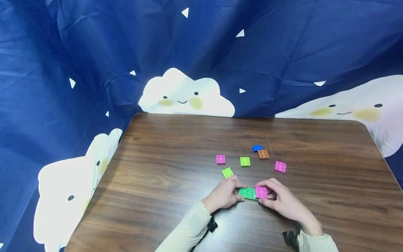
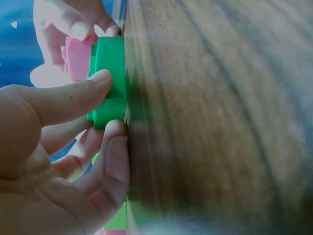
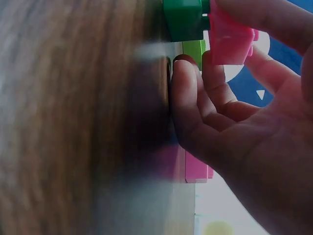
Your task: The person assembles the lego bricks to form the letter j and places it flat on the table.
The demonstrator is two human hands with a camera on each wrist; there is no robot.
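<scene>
Left hand (image 1: 223,194) is pinching a green brick (image 1: 246,193), right hand (image 1: 284,200) a pink brick (image 1: 261,192) between them; tilting risks crooked seating.

I had a dark brown wood-grain counter (image 1: 157,157) before me; behind it hung a creased deep-blue fabric backdrop (image 1: 201,42) printed with small white triangles (image 1: 185,13) and white, yellow-cheeked clouds (image 1: 181,85), the middle one smiling.

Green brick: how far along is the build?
Done: the green brick looks set on the table, held by the left hand. In hand: the right hand holds a pink brick on the green's end, seemingly not fully pressed: studs show between. Remaining, perhaps, beyond the hands: two pink bricks, two lime bricks, a blue brick, an orange brick.
</scene>
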